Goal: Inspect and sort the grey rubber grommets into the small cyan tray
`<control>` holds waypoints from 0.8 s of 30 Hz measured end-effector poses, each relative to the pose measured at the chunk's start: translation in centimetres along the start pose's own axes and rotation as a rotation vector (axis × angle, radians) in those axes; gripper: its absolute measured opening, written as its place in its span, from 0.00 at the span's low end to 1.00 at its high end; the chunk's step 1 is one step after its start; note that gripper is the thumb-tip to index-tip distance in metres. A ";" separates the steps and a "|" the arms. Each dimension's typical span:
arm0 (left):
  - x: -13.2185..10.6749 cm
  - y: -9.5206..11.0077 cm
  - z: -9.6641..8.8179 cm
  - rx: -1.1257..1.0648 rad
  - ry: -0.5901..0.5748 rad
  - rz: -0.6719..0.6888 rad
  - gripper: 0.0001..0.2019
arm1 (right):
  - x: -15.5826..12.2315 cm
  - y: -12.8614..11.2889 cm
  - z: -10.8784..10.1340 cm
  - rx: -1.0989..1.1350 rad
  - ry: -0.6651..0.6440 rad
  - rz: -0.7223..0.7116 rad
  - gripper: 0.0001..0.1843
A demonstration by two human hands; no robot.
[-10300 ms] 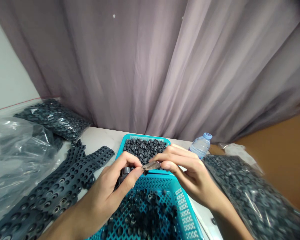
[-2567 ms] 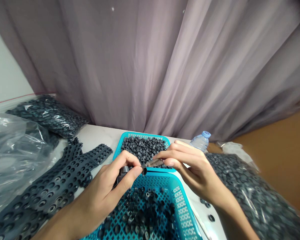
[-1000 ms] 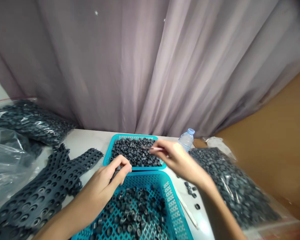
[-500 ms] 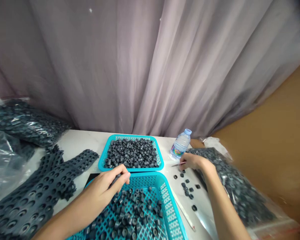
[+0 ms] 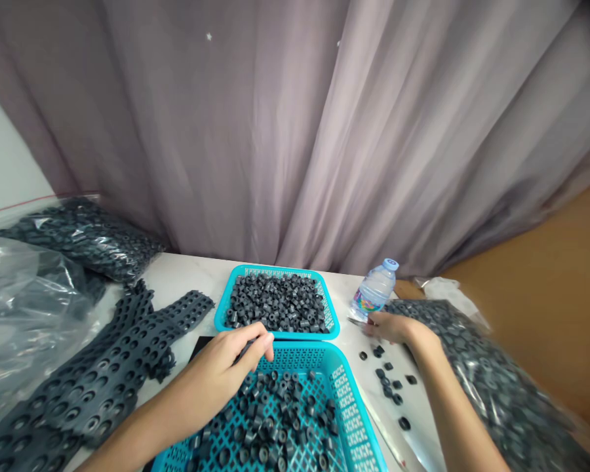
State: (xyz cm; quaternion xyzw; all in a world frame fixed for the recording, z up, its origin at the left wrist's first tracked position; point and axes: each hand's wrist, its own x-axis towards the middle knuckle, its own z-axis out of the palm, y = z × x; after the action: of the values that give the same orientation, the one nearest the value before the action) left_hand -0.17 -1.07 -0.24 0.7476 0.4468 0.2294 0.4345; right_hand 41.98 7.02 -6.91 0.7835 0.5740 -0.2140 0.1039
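Observation:
My left hand (image 5: 236, 357) is curled with thumb and fingers together above the near turquoise basket (image 5: 347, 393). What it holds, if anything, is hidden. Loose small black rubber cylinders (image 5: 268, 432) lie in that basket beneath it. At the right, my right hand (image 5: 388, 326) is closed around a small pointed metal tool (image 5: 358, 322), whose tip points left; its exact kind is unclear. Just in front of that hand, several black rubber pieces (image 5: 384, 380) are scattered on the white table. A water bottle (image 5: 373, 288) stands right behind the right hand.
Behind the near basket, a second turquoise basket (image 5: 221, 314) is heaped with black cylinders. Perforated black rubber sheets (image 5: 113, 360) and a filled clear bag (image 5: 78, 236) occupy the left. Another filled bag (image 5: 491, 373) lies at the right. A grey curtain (image 5: 275, 131) hangs behind.
The view has turned slightly left, so everything sits further right in the picture. Both hands keep nearly the same places over the basket and beside the bottle.

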 end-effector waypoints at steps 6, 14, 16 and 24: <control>0.6 -0.1 0.0 -0.502 -0.142 -0.147 0.22 | 0.3 -1.3 0.5 -0.048 -0.139 0.128 0.19; 0.8 -0.5 0.6 -0.887 -0.134 -0.248 0.15 | -1.9 -2.2 -1.2 -0.069 -0.117 0.112 0.18; 0.9 -0.5 0.7 -0.934 -0.141 -0.263 0.16 | -3.1 -2.4 -2.1 -0.067 -0.084 0.056 0.16; 1.0 -0.8 0.8 -0.931 -0.122 -0.229 0.15 | -13.4 -11.8 -3.8 0.268 0.222 -0.829 0.16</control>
State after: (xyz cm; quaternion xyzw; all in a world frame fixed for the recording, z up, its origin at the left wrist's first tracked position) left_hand 0.54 -0.40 -1.40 0.4318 0.3497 0.3113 0.7709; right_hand 28.34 0.82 3.52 0.5121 0.8143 -0.2247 -0.1553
